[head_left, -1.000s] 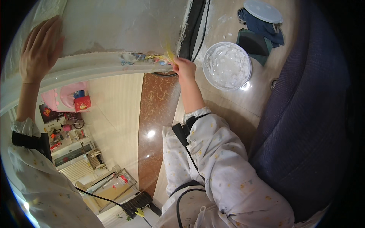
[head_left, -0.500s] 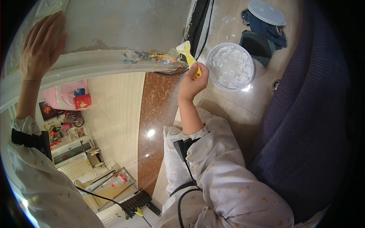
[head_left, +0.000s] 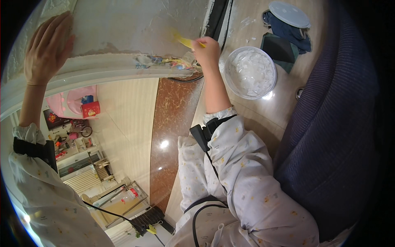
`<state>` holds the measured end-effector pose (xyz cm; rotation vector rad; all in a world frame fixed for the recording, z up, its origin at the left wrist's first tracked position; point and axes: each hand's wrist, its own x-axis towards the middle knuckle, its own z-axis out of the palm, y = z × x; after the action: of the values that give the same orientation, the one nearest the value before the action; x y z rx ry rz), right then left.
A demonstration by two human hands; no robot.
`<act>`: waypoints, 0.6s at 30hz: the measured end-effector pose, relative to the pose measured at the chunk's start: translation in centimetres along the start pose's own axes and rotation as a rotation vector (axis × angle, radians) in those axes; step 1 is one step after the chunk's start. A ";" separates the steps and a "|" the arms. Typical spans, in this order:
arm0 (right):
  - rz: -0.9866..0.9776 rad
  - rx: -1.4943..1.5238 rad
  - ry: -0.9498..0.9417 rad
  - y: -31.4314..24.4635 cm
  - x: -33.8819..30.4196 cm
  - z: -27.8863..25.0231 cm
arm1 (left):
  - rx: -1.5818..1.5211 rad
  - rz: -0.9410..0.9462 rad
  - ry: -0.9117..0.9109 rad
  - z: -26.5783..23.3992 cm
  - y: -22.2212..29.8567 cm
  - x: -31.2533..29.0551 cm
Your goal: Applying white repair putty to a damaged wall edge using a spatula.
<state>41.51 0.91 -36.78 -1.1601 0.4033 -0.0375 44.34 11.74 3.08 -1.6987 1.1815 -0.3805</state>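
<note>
My left hand (head_left: pixel 46 53) lies flat with its fingers stretched out on a grey wall panel (head_left: pixel 123 26) at the upper left. My right hand (head_left: pixel 208 51) is wrapped round the handle of a yellow putty knife (head_left: pixel 186 42). The knife's blade points left over the grey panel and is smeared by motion; whether it touches the surface I cannot tell. Below it runs a rough, damaged strip (head_left: pixel 164 62) with coloured scraps along the panel's pale edge moulding (head_left: pixel 94 68). To the right of my right hand, a round bucket (head_left: pixel 227 84) holds white putty.
A white lid (head_left: pixel 290 13) rests on dark blue cloth (head_left: pixel 296 39) beyond the bucket. A dark cable (head_left: pixel 224 35) runs by the panel's right edge. Dark ribbed fabric (head_left: pixel 333 123) fills the right side. A brown marbled strip (head_left: pixel 175 111) crosses the floor.
My right hand has moved up and away with the putty knife, whose blade has swung leftward over the panel. My left hand has stayed in place.
</note>
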 end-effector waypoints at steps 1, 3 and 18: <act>-0.133 -0.343 0.128 0.3 -0.2 -0.4 | -0.001 0.001 0.001 -0.1 -0.1 -0.1; -0.081 -0.441 0.138 0.0 -0.7 -1.9 | 0.000 -0.003 -0.005 -0.2 -0.1 -0.3; -0.293 -0.217 0.213 -3.1 -2.5 -3.8 | 0.004 -0.005 -0.017 0.0 -0.3 -0.4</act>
<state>38.48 -3.09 -34.57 -1.4283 0.4291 -0.3832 44.33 12.07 3.44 -1.6984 1.1637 -0.3705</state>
